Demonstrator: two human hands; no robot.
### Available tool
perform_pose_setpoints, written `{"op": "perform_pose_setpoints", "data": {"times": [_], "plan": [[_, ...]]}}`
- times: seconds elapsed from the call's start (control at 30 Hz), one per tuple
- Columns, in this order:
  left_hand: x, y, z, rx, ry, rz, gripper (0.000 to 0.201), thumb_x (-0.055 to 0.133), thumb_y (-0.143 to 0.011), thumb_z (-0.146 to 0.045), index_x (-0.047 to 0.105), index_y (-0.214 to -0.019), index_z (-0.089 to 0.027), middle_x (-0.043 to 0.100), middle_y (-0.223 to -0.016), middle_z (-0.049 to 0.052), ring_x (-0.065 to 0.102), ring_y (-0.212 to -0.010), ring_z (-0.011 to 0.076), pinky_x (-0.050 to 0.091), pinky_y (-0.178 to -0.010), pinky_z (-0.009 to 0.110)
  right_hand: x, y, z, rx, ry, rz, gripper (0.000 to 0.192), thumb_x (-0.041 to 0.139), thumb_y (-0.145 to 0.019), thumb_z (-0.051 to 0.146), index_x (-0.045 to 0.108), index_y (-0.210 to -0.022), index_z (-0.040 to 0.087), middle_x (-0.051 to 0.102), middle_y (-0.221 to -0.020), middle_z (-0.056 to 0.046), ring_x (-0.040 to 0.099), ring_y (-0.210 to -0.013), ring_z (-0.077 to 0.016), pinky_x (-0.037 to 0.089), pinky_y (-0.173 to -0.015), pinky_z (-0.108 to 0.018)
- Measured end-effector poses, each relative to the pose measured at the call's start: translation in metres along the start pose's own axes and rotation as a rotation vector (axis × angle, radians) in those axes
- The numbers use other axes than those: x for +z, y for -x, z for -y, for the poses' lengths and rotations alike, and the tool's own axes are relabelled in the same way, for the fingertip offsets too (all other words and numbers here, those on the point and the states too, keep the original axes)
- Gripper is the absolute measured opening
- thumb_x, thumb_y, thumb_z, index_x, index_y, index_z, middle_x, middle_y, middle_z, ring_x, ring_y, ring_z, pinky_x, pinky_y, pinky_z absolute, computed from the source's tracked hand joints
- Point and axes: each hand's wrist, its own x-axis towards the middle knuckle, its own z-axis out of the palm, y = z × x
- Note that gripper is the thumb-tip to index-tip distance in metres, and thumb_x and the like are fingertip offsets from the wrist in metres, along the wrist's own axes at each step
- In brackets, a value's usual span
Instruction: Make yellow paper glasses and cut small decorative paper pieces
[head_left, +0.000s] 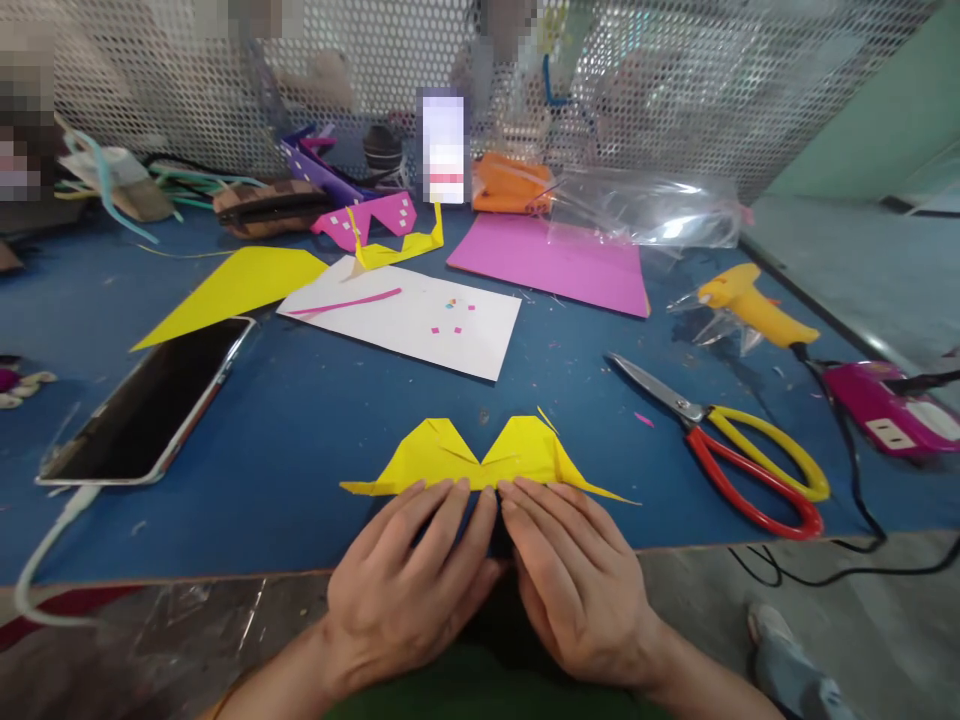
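Observation:
A folded yellow paper shape [480, 455] with two peaks and pointed wings lies on the blue table [315, 430] near its front edge. My left hand [409, 580] lies flat with its fingertips pressing the paper's lower left edge. My right hand [574, 575] mirrors it, fingertips pressing the lower right edge. Both hands lie side by side, fingers straight and close together, and neither grips the paper.
Scissors with red and yellow handles [735, 450] lie to the right, beyond them a yellow glue gun [754, 310] and a magenta power strip [889, 405]. A phone [150, 400] lies at left. A white sheet [405, 315], pink sheet [551, 265], yellow paper [236, 285] and plastic bag [645, 205] sit further back.

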Motion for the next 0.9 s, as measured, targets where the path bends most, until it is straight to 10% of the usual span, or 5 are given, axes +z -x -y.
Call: {"op": "perform_pose_setpoints", "data": {"times": [0.63, 0.9], "plan": [[-0.003, -0.008, -0.003, -0.049, -0.004, 0.038, 0.03, 0.049, -0.098, -0.029, 0.069, -0.119, -0.018, 0.069, -0.099, 0.008, 0.059, -0.091, 0.0229, 0.044, -0.082, 0.037, -0.008, 0.014, 0.0, -0.016, 0.02, -0.012, 0.034, 0.045, -0.09, 0.008, 0.063, -0.118, 0.0, 0.069, -0.124, -0.017, 0.057, -0.125, -0.027, 0.047, -0.101, -0.041], [-0.001, -0.006, -0.001, -0.036, -0.011, 0.028, 0.031, 0.051, -0.097, -0.027, 0.068, -0.121, -0.016, 0.067, -0.101, 0.01, 0.059, -0.092, 0.0244, 0.043, -0.083, 0.039, -0.016, 0.018, 0.004, 0.254, 0.261, -0.099, 0.034, 0.048, -0.099, 0.027, 0.069, -0.118, 0.008, 0.065, -0.081, -0.007, 0.057, -0.077, -0.0201, 0.041, -0.078, -0.037]]}}
